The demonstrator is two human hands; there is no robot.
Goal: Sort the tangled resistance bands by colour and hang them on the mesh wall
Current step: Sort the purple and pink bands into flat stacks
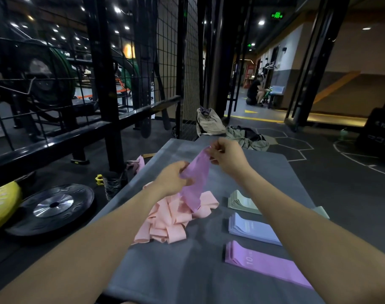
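Note:
A purple resistance band hangs above the grey mat, held between both hands. My left hand grips its middle, and my right hand pinches its upper end. Below them lies a tangled heap of pink bands. To the right sit three sorted stacks: green bands, blue bands and purple bands. The black mesh wall stands beyond the mat at the back left.
Black weight plates and a yellow plate lie on the floor at left, behind a black rail. A beige bag and clothing sit past the mat's far end. A person crouches far off.

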